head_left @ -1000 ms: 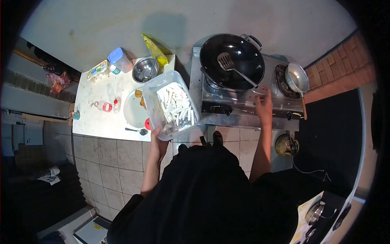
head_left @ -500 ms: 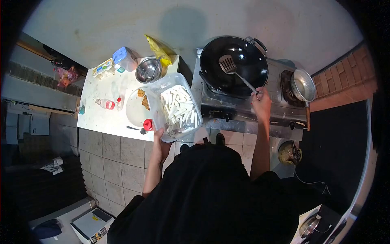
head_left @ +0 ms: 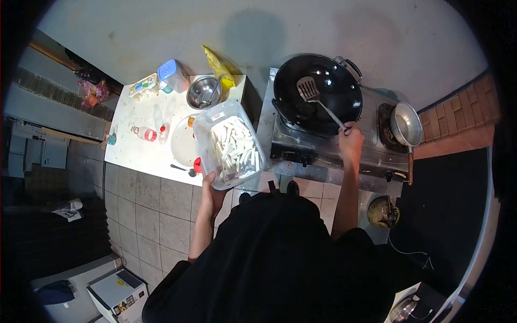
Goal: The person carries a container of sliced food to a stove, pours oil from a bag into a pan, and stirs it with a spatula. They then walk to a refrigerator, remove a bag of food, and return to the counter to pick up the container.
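Observation:
My left hand [head_left: 211, 195] grips the near corner of a clear plastic container [head_left: 203, 137], thumb over its rim. Pale, white-coated strips [head_left: 235, 146] fill much of it, with loose white powder at the bottom edge. My right hand [head_left: 351, 144] is closed around the handle end of a slotted metal spatula [head_left: 319, 100]. The spatula's head hangs over the inside of a black wok [head_left: 339, 99] on the stove. Partly hidden behind the container is a round pale plate [head_left: 183, 151] with a brown fried piece at its edge.
On the white table [head_left: 126, 153] are a steel bowl [head_left: 204, 92], a yellow bag [head_left: 219, 67], a blue-lidded tub [head_left: 173, 75], bottles [head_left: 144, 133] and a black spoon [head_left: 184, 170]. A ladle-like metal pan [head_left: 406, 125] with a wooden handle sits on the stove's right burner.
The view has shifted slightly, so table and stove appear a little lower and further right. Both hands keep their holds; the container now covers more of the plate.

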`<state>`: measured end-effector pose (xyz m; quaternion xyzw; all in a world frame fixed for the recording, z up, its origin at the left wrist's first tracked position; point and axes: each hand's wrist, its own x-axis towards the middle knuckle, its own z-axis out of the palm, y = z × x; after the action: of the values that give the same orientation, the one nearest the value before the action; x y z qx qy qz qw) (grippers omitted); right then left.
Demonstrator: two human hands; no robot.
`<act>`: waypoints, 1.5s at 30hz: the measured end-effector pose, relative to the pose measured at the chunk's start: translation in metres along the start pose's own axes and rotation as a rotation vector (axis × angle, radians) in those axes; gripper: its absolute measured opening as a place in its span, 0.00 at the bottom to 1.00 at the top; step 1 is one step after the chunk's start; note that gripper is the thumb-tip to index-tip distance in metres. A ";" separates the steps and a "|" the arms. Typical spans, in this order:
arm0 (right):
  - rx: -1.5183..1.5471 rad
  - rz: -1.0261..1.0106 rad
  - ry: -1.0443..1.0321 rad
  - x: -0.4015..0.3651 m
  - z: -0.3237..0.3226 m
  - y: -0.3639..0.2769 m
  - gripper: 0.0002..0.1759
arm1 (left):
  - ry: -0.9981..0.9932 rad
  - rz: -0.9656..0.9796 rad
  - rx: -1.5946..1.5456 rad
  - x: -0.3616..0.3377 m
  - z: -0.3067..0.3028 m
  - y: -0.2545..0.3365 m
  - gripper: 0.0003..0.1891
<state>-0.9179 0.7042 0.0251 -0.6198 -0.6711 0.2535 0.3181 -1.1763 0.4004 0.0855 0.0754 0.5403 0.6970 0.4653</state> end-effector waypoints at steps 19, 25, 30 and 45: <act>0.312 -0.238 -0.091 0.086 0.025 -0.055 0.12 | -0.026 0.022 -0.037 -0.011 -0.005 0.002 0.41; 0.089 -0.400 -0.010 0.097 -0.015 -0.089 0.12 | -0.028 0.013 -0.057 -0.006 -0.020 -0.010 0.42; -0.159 -0.402 -0.001 0.126 -0.017 -0.073 0.14 | -0.007 0.014 -0.057 -0.007 -0.012 -0.006 0.42; 0.321 -0.250 -0.406 0.124 0.016 -0.090 0.12 | 0.042 0.036 -0.080 -0.007 0.010 -0.012 0.44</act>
<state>-0.9937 0.8186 0.0937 -0.4106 -0.7435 0.4341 0.3003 -1.1589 0.4020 0.0825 0.0517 0.5201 0.7278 0.4441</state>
